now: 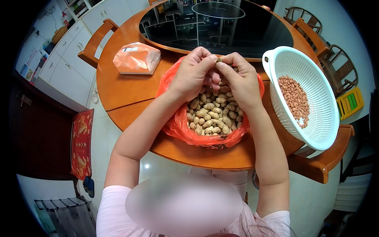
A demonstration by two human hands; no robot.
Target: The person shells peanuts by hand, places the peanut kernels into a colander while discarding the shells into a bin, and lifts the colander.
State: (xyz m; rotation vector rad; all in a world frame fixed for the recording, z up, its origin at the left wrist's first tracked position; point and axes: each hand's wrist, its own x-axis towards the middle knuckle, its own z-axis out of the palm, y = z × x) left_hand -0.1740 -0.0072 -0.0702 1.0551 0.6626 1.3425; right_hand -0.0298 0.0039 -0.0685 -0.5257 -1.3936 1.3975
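My left hand and my right hand meet above an open red plastic bag. Pinched between the thumbs and fingertips of both is a peanut in its shell, partly covered by the fingers. Unshelled peanuts fill the bag beneath my wrists. To the right stands a white plastic colander, tilted towards me, with reddish-brown shelled peanuts gathered in its bottom. Some of the bag's far side is hidden behind my hands.
An orange-and-white soft packet lies on the round wooden table, left of the bag. Behind the bag is a black glass turntable. Wooden chairs surround the table, one tucked near the colander.
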